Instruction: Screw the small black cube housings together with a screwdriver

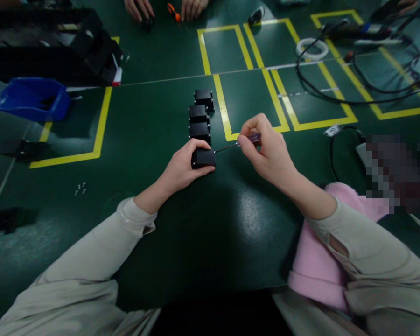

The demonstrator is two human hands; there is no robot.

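Observation:
Near the middle of the green table, my left hand point(185, 167) is closed around a small black box point(205, 158), its thumb and fingers on opposite sides. My right hand point(266, 148) grips the purplish handle of a screwdriver point(255, 138). The thin shaft points left and its tip meets the right side of the held box, at a corner. Just beyond my left hand, several similar black boxes point(198, 113) stand in a row leading away, with small shiny screws at their sides.
Small screws point(80, 188) lie at the left. A blue bin point(33, 99) and black parts point(45, 46) are at the far left. Another person's hands point(193, 7) are at the far edge. Cables point(336, 98), a white ring point(312, 49) and pink cloth point(317, 266) lie right.

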